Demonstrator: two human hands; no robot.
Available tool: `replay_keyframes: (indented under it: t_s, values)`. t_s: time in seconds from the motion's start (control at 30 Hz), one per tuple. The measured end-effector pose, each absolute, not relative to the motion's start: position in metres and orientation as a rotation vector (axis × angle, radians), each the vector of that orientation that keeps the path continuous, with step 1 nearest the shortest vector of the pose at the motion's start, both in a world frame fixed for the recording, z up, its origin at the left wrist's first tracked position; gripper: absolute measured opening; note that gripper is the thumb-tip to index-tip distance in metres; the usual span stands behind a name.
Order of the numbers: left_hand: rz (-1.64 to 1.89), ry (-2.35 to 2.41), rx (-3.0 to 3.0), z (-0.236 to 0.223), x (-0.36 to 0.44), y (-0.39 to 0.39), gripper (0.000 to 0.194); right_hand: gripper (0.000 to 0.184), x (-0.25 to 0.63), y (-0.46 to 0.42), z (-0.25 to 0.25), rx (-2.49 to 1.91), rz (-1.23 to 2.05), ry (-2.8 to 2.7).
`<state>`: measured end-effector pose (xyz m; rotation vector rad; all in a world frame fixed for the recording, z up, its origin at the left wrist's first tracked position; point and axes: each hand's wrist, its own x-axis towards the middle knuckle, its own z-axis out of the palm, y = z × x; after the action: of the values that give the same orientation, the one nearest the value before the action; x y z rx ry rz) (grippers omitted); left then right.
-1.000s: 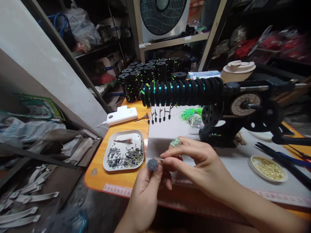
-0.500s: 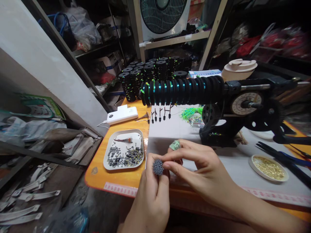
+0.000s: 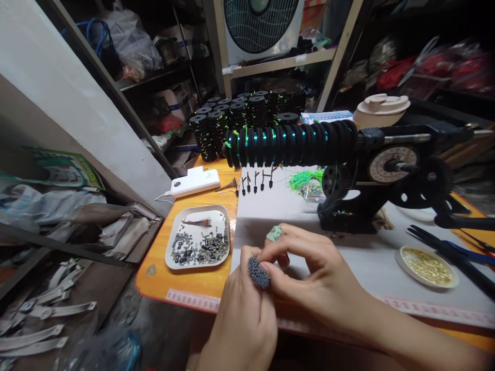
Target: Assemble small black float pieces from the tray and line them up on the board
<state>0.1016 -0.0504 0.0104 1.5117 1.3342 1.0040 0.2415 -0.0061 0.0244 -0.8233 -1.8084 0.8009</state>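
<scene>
My left hand [image 3: 245, 314] is closed around a tight bundle of thin pieces with dark grey, bead-like ends [image 3: 258, 273]. Only those round ends show above my fist; the rest of the bundle is hidden. Thumb and index finger of my right hand [image 3: 309, 268] pinch at the bundle's upper right edge. At the other fingers of that hand sits a crumpled pale-green piece [image 3: 275, 233]; I cannot tell whether it is wrapped on a finger or held. Left of the hands, a white tray [image 3: 169, 252] carries small grey, black and brass-coloured parts and a small bundle with red [image 3: 201, 222].
Behind the hands stands a black winding machine [image 3: 344, 206] with a ribbed roller [image 3: 290, 144]. Black spools [image 3: 240, 116] are stacked at the back. A white power bank [image 3: 195, 183] lies left. At right are a dish of gold bits [image 3: 427, 268] and pliers [image 3: 469, 252].
The bundle has tilted and shifted slightly right and down, showing more of its bead-like ends. My left hand has turned with it, and my right fingers stay at its edge.
</scene>
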Motion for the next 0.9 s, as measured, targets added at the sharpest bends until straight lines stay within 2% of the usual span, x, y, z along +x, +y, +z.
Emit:
replay_keyframes:
  t_s: [0.13,0.27,0.47,0.77,0.9]
  values:
    - [1.034,1.343,1.412,0.009,0.100,-0.053,0.021,0.013,0.244,-0.005,0.025,-0.855,0.838,-1.801]
    - [1.066,1.266,1.486,0.008,0.097,-0.051,0.015,0.012,0.244,-0.005,0.022,-0.850,0.822,-1.839]
    - [1.027,1.252,1.571,0.004,0.097,-0.051,0.024,0.010,0.244,-0.006,0.019,-0.838,0.791,-1.888]
    - [0.901,1.156,1.759,0.009,0.086,-0.042,0.023,0.010,0.244,-0.003,0.023,-0.829,0.795,-1.931]
    - [0.965,1.152,1.655,0.009,0.089,-0.045,0.017,0.010,0.243,-0.003,0.024,-0.831,0.852,-1.906]
